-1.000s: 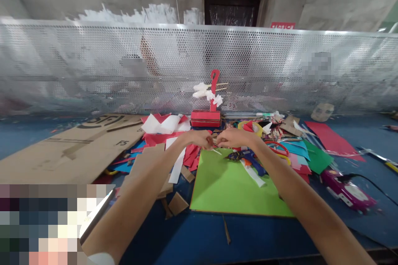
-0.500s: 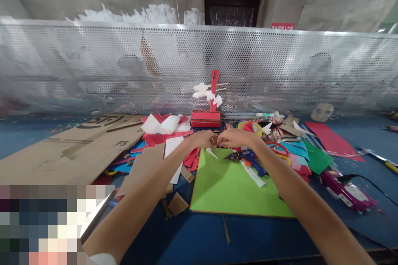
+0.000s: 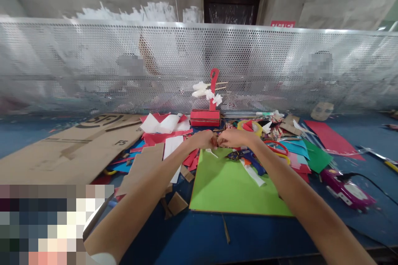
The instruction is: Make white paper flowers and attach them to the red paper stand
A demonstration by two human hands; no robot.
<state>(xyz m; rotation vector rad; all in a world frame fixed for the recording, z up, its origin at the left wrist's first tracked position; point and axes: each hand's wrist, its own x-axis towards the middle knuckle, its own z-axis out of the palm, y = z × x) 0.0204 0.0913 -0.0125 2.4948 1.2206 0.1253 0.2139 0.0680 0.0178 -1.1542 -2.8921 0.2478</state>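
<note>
Watching left hand [image 3: 204,139]: fingers curled, I cannot tell around what
Right hand [image 3: 233,137]: just beside it, fingers bent, grip hidden from me
White piece [image 3: 212,153]: just below left hand, at far left corner of green sheet [image 3: 226,190]

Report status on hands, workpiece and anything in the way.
Left hand and right hand close together, both curled, grip hidden. Small white piece below left hand; whether held, unclear. Blue hot-glue gun on green sheet, near right hand.

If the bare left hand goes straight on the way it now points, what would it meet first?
The left hand would probably meet the bare right hand first, close in front of it; exact depth is unclear.
</note>
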